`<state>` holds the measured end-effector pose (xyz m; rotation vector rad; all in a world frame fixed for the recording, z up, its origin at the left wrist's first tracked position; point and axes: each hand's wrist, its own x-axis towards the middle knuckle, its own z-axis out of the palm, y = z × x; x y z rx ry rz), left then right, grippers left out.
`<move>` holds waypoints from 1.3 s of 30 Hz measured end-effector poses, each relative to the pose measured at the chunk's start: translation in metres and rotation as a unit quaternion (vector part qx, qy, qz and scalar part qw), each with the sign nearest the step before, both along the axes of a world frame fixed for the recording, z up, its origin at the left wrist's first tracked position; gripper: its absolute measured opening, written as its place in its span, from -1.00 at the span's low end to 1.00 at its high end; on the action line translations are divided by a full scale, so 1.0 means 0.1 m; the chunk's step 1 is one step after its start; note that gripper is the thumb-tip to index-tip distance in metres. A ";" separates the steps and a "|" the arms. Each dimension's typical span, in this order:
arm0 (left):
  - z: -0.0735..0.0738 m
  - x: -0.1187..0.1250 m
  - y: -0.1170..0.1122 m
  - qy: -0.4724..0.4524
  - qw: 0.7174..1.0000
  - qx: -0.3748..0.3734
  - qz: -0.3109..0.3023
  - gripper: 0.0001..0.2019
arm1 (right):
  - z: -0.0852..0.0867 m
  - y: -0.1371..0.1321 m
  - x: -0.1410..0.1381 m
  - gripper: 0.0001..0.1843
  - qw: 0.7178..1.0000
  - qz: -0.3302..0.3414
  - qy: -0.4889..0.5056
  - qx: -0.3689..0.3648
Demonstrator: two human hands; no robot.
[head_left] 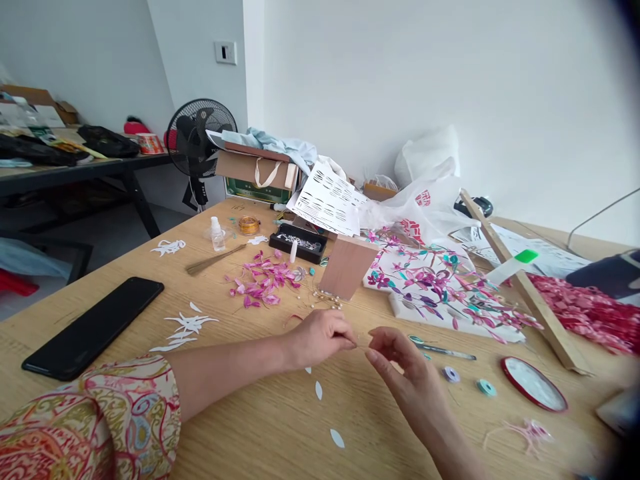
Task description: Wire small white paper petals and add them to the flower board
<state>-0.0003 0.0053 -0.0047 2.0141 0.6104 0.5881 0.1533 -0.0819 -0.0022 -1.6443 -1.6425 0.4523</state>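
My left hand (320, 337) and my right hand (407, 373) meet above the wooden table (260, 427), fingertips almost touching. Each hand pinches one end of a thin wire or thread (363, 346), too fine to name for certain. White petal-shaped paper pieces (327, 413) lie on the table just below my hands. A pile of pink petals (264, 279) lies beyond my left hand, next to a small wooden block (345, 265). Tweezers (440, 349) and two small thread spools (467, 380) lie to the right of my right hand.
A black phone (95, 327) lies at the left with white paper cut-outs (187, 327) beside it. A floral canvas (440, 283), a red-rimmed lid (534, 383), a wooden frame (520, 280), red petals (585, 310), a bead tray (297, 241), a small bottle (217, 233), a fan (200, 143) and clutter stand behind.
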 end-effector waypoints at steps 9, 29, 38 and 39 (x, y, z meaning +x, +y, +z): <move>-0.05 -0.03 0.07 -0.052 0.857 -0.504 -0.087 -0.79 | 0.10 -0.03 0.03 -0.85 0.954 0.125 -0.219 0.160; -0.05 0.01 0.05 -0.014 0.968 -0.250 -0.010 -0.87 | 0.07 -0.02 0.08 -0.77 0.985 0.053 -0.134 0.099; -0.03 -0.04 0.07 -0.039 0.872 -0.480 -0.085 -0.75 | 0.12 -0.03 0.03 -0.83 0.956 0.133 -0.216 0.149; -0.03 -0.03 0.06 -0.033 0.877 -0.473 -0.082 -0.76 | 0.13 -0.03 0.02 -0.82 0.958 0.134 -0.209 0.145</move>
